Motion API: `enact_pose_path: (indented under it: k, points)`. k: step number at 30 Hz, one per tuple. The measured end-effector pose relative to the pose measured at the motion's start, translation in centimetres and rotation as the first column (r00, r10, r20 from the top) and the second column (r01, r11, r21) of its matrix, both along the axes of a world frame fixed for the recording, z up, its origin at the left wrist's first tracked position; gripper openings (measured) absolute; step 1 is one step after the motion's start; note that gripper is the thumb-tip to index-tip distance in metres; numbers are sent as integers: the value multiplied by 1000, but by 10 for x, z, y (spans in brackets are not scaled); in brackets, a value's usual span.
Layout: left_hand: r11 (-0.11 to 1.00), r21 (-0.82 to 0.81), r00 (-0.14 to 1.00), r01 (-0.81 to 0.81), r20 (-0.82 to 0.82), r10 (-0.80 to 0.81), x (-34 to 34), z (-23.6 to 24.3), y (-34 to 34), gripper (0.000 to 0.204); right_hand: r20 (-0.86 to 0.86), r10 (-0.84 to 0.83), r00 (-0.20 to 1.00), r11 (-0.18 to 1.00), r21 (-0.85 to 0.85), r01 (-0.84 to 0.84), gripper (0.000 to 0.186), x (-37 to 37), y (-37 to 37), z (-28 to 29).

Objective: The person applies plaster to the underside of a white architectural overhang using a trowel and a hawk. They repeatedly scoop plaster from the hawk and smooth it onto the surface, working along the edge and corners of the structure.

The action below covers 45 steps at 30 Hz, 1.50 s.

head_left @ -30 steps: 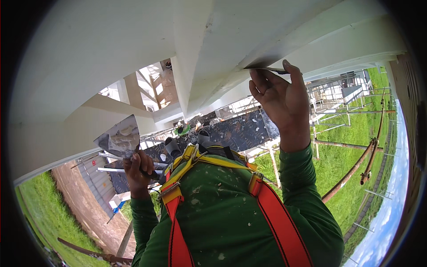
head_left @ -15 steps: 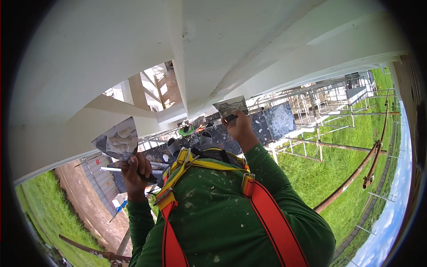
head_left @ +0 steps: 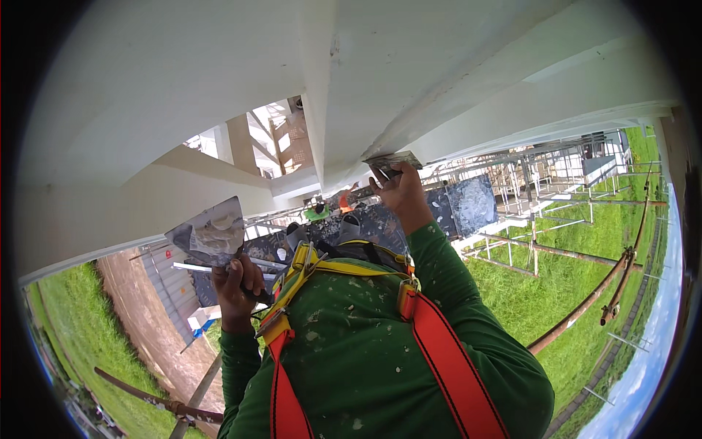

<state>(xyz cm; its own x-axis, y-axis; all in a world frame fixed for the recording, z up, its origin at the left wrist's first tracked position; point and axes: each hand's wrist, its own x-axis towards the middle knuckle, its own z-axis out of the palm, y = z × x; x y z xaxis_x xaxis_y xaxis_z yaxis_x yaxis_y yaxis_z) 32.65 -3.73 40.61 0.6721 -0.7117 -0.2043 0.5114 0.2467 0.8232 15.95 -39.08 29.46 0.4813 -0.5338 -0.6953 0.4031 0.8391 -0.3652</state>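
My left hand [head_left: 238, 285] is closed round the dark handle of a wide putty knife [head_left: 212, 233], whose triangular metal blade carries a smear of pale putty. My right hand [head_left: 402, 194] grips a second wide putty knife [head_left: 395, 159]. That blade lies flat or nearly flat at the white wall [head_left: 322, 88], by a grooved line running up the surface; whether its whole edge touches, I cannot tell. Most of its handle is hidden by my fingers.
Below my feet is a dark, splattered scaffold platform [head_left: 380, 233]. Another person in green and orange [head_left: 317, 212] is lower down. Scaffold tubes [head_left: 534, 219] and a rusty pole [head_left: 585, 301] stand on the right over grass. An opening [head_left: 274, 139] cuts through the wall.
The right putty knife has tilted and come up against the wall, its blade now seen more edge-on. My left hand and its putty knife have shifted slightly right in the view.
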Motion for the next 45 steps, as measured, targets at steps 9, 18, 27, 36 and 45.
enact_pose_path:
  k: [9, 18, 27, 36, 45]
  points:
    - [1000, -11, 1000, 4, -31, -4, 2, -3, 2, 25, 60, 92, 994, 978, -193, -79, 40, -9, 5, 99]
    - [996, -85, 999, 25, -27, -27, 5, -13, 2, 21, 60, 122, 991, 931, -352, -94, 48, -16, 21, 216]
    - [997, -78, 999, 20, -36, -23, 5, -16, 3, 16, 163, 85, 983, 859, -511, 11, 31, -31, 43, 304]
    - [998, -58, 1000, -11, -30, 9, 1, -8, 1, 18, -40, -99, 994, 988, -121, 93, 33, -57, 43, 72]
    - [999, -10, 999, 34, 16, -33, 5, -1, 4, 28, -197, -177, 964, 984, -6, 180, 28, -7, 19, -29]
